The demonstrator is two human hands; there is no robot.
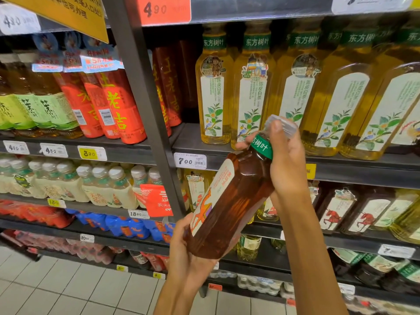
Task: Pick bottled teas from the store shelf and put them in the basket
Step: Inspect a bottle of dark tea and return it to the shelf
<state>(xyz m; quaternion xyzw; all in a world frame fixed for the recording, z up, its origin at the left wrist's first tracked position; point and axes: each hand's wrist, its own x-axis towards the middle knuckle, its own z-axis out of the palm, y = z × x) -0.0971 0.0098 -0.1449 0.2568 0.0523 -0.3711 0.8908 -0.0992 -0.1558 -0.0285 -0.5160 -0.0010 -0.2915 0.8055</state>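
Brown tea bottle [229,205], yellow teas [256,92] behind

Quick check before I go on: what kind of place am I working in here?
Most likely a supermarket drinks aisle: tiered metal shelves packed with bottled teas, and price tags clipped along the shelf edges. Both hands hold a dark tea bottle.

I am seeing a dark amber bottled tea [229,205] tilting diagonally in front of the shelves, clear cap up right, green neck band, white label showing an orange horse.
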